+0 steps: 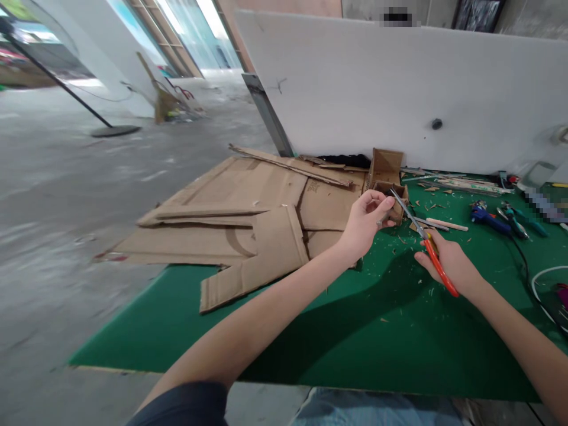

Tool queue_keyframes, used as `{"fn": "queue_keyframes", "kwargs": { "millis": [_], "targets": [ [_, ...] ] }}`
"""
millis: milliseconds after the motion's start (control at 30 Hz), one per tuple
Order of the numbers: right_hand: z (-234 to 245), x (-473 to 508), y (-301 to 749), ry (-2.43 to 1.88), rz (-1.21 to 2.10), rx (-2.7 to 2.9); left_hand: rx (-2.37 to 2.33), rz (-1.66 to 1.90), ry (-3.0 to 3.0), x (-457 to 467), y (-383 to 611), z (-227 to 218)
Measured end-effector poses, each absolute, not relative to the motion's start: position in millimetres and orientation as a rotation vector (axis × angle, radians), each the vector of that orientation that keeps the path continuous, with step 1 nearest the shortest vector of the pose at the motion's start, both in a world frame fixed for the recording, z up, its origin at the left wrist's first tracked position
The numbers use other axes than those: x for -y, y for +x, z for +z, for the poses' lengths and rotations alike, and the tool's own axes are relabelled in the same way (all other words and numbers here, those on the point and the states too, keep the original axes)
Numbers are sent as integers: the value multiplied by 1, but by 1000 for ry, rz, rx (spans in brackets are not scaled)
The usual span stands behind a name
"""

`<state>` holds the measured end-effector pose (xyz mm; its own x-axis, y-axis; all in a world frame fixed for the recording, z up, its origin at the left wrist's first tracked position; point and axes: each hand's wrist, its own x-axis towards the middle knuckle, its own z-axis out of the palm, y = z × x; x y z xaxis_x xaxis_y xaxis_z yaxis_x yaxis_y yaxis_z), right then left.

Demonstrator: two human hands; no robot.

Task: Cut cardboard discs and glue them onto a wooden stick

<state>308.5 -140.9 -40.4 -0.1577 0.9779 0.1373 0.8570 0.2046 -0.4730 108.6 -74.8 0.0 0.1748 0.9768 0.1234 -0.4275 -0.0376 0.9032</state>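
My right hand [452, 266] is wrapped round the handles of red-handled scissors [437, 264], whose metal blades point up and to the left. Close to the blade tips, my left hand [364, 222] is closed in a pinch. A small greyish end shows below its fingers, too small to name. Just behind both hands stands a small open cardboard box [402, 194], partly covered by my left fingers and the blades. Beside the blades, a pale thin stick [447, 224] lies on the green table [355, 343].
Flat cardboard sheets [279, 236] cover the table's left and back. On the right are a blue glue gun [490, 219], pliers [515, 220] and a cable [528, 266]. A white board [377, 89] stands behind. Cardboard scraps lie scattered near the box.
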Motion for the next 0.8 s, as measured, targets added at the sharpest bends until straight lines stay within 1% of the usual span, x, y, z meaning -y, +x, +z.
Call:
{"fn": "queue_keyframes", "kwargs": {
  "millis": [167,400,500,633,800],
  "targets": [
    [-38,142,307,-1724,325,2101,-700,1316,1029,75,109,-1],
    [-46,139,304,-1851,2,2148,-699,1301,1040,73,109,-5],
    [-48,138,307,-1873,-63,2150,-725,1284,1048,72,109,-6],
    [-48,137,313,-1844,4,2077,-744,1249,1083,74,108,-3],
    [-48,137,318,-1682,255,2029,-680,1241,1075,75,106,0]
  ]
}}
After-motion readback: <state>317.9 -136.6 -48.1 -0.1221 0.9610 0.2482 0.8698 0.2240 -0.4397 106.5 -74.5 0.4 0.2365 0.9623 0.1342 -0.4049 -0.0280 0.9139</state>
